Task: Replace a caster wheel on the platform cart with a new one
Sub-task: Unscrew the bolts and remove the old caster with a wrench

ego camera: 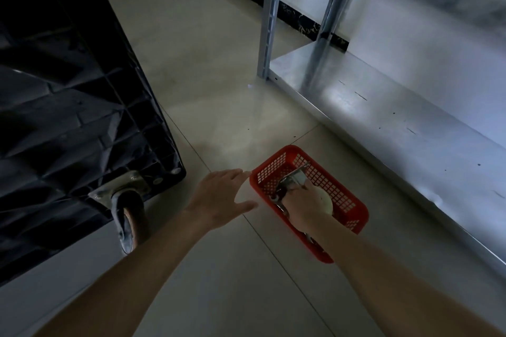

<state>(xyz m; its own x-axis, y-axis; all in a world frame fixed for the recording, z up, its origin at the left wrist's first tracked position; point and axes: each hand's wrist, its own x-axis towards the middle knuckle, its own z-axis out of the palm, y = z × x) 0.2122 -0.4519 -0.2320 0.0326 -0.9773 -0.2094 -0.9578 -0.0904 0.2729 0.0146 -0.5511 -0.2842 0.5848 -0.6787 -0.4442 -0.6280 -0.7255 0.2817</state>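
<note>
Inside red basket [339, 194], right hand [304, 208] hides caster [323, 201]

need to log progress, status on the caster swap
Right hand grips new caster in red basket. Left hand open beside it. Old caster still on cart.

I see pale tiled floor [224, 68], thin dark grout lines crossing it. Soft bright patch of light on tiles near middle. Metal shelving rack [383, 117] at right, low shelf shiny, speckled with dark marks, 2 upright posts [269, 16] visible. White wall [410, 27] behind rack. Black marbled skirting board [298, 18] along wall base. Room dim, I can't make out light source.
</note>
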